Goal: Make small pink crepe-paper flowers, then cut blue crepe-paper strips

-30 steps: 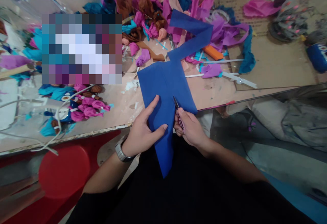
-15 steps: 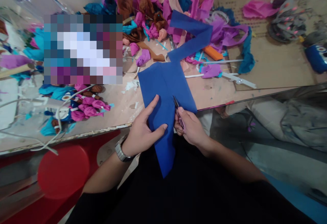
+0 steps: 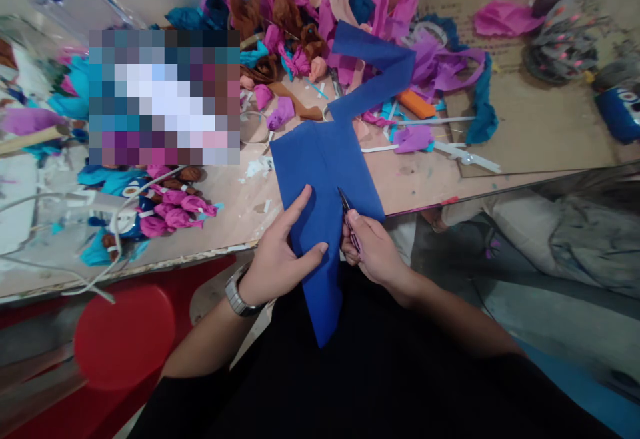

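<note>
“One blue sheet (image 3: 320, 159) in the head view. Where does it lie?”

“Its far part is over the worktop (image 3: 415, 182); its near end narrows to a point beyond the edge, in front of the black shirt. A folded blue strip (image 3: 377, 85) seems to run on from the far side.”

“What has hold of it?”

“The left hand (image 3: 280, 252) spreads thumb and forefinger across the top. Its other fingers are hidden, so I can't tell whether it pinches from below. The right hand (image 3: 370, 242) is closed round a dark-bladed tool (image 3: 346, 209), tip pointing away from the body. Whether the blade touches or sits just above, I can't tell.”

“If it's cutting, what makes it clean?”

“I'd press the left thumb close beside the blade line so the sheet stays taut, leave the forefinger outside the tip's path, and take short bites. The near end looks limp; unsupported, it could pull the line crooked.”
</note>
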A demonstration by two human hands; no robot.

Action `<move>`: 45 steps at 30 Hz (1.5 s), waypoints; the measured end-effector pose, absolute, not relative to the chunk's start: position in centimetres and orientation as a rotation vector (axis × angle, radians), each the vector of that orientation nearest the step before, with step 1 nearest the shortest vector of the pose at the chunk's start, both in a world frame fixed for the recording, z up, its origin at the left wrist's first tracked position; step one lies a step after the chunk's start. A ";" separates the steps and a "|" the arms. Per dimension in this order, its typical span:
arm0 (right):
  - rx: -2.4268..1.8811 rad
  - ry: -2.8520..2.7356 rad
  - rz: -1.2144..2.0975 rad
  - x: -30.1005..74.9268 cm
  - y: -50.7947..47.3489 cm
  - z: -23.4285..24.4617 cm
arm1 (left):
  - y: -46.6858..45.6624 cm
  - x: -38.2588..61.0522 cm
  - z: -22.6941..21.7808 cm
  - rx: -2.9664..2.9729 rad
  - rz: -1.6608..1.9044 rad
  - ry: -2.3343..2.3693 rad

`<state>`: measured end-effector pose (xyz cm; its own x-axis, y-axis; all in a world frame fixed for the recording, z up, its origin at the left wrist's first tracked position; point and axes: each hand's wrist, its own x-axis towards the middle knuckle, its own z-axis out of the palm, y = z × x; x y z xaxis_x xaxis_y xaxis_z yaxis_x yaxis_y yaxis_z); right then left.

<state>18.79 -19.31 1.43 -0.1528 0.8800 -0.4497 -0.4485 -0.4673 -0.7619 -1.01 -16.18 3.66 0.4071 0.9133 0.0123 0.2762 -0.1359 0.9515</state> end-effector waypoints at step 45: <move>-1.144 -0.528 1.769 18.2 -18.1 1.4 | -16.5 -1.3 3.6 1.690 0.776 1.059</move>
<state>18.22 -18.12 1.36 -0.1315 0.8722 -0.4712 -0.4710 -0.4732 -0.7445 -1.32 -16.46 3.59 0.4209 0.9068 0.0239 0.2961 -0.1622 0.9413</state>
